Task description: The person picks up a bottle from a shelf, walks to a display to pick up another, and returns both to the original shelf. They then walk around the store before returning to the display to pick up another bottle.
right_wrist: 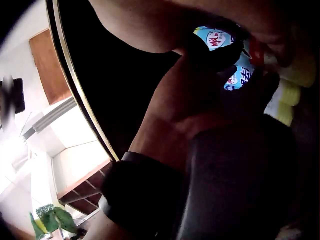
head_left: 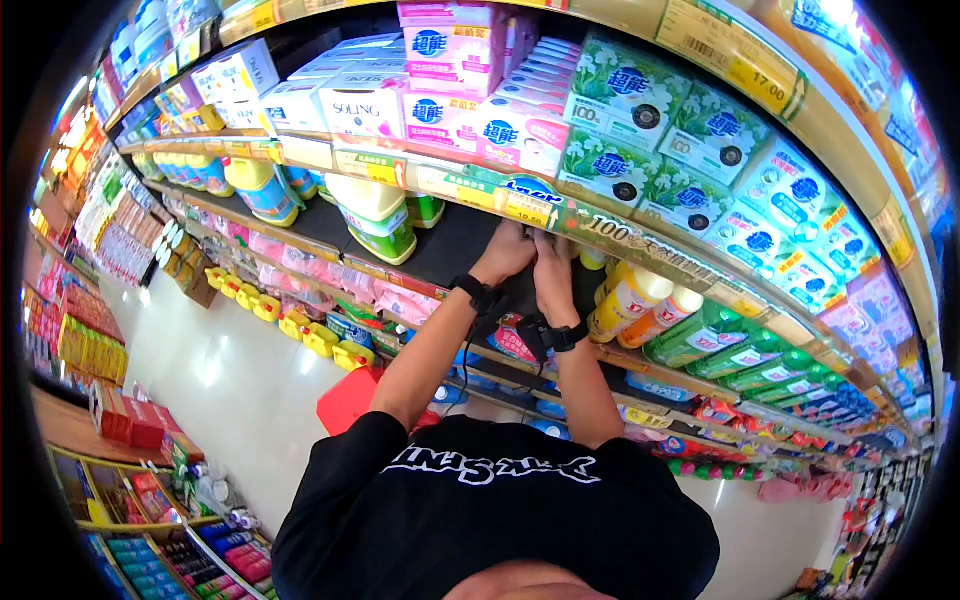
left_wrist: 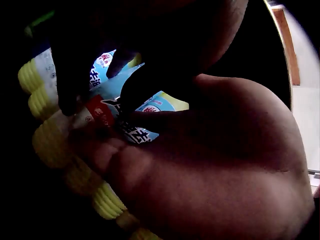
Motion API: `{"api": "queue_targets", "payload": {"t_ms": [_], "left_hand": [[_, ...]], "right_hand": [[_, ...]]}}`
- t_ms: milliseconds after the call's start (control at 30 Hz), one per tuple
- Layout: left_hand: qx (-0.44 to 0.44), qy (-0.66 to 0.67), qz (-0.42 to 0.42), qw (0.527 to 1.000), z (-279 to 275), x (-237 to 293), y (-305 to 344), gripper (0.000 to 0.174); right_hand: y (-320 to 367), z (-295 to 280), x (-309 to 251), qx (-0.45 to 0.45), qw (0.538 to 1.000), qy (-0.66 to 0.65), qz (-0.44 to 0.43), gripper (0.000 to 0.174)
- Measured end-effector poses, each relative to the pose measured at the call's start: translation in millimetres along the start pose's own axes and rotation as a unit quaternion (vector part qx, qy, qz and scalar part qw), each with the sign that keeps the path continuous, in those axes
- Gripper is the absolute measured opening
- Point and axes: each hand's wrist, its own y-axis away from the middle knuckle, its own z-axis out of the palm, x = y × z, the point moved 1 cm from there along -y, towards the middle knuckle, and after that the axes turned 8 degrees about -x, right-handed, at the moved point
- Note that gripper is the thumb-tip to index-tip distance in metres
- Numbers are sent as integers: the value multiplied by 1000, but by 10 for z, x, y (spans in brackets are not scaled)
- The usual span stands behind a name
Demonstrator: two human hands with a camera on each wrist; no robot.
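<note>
In the head view my left hand (head_left: pixel 508 252) and right hand (head_left: pixel 551 268) reach side by side under a shelf edge, their fingertips in shadow. Both wrists wear black bands. Between the bunched fingers, the left wrist view shows a blue label (left_wrist: pixel 145 134) with dark lettering and a red patch (left_wrist: pixel 102 111). Fingers of both hands curl in around it and pinch at its edges. Behind them stand bottles with ribbed yellow parts (left_wrist: pixel 107 201). The right wrist view catches the same blue label (right_wrist: pixel 241 77), partly covered by dark fingers.
Yellow-and-white bottles (head_left: pixel 625 300) and green bottles (head_left: pixel 710 335) line the shelf to the right. A large jug (head_left: pixel 375 220) stands to the left. The price-tag rail (head_left: pixel 480 190) runs right above my hands, under stacked soap boxes (head_left: pixel 440 115). A red object (head_left: pixel 348 400) is below left.
</note>
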Motion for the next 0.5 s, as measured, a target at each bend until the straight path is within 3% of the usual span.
{"api": "queue_targets", "payload": {"t_ms": [33,133,200,267,333,367,400,433,467,500], "left_hand": [[-6,17,-27,999,13,180,81,42],[5,11,68,998,43,31,66,41],[-46,-130,141,980,-28,-4,69,48],[-59,-221,90,969,-60,-168,53,52],[-1,-216,99,971,-43,279,377,49],[-5,-216,86,973,-49,293,498,45],[-13,-214,69,974,-71,295,630,42],[-34,-197,27,979,-106,399,803,40],[-58,-174,-18,983,-107,482,1017,38],[-29,-207,37,977,-123,494,1199,31]], "right_hand": [[23,12,-43,-2,1000,-9,7,52],[-14,0,24,-6,999,-34,-8,49],[-63,-34,106,-34,996,-86,9,46],[46,40,-117,-52,993,-100,37,48],[110,94,-192,-26,998,-57,26,52],[226,189,-367,-29,998,-56,9,58],[253,135,-108,-35,996,-75,39,58],[416,285,-253,1,996,-71,50,55],[602,398,-420,-33,994,-84,69,53],[720,494,-410,-50,993,-83,74,51]]}}
